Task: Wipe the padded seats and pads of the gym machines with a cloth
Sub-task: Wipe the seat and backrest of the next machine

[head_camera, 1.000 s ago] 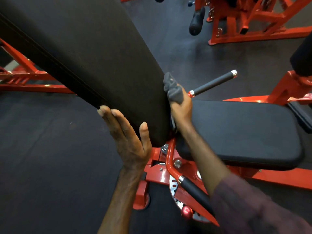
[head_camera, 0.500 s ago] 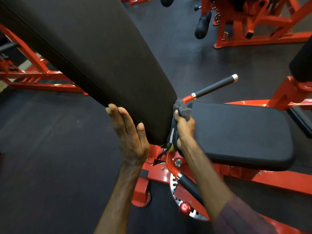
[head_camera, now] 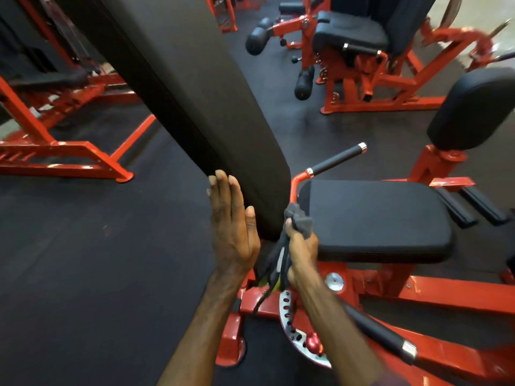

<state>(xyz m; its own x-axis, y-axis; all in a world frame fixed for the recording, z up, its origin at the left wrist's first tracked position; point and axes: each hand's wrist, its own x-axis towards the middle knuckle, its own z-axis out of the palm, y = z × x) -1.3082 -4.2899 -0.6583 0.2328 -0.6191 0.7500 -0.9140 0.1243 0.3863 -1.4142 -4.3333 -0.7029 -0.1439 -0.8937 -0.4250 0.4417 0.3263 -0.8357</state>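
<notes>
Grey cloth, bunched in the right hand's clenched grip, has slid down the back pad's right edge to its bottom corner beside the seat, so that edge looks wiped, while the flat, released left hand braces the pad.

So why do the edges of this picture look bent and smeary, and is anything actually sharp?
Head view: the wide-angle lens bows the red frames near the borders. The right forearm and the far machine at top right are motion-smeared. The left hand, the grey cloth and the seat pad are fairly crisp. Overhead light leaves glare on the red paint.
</notes>
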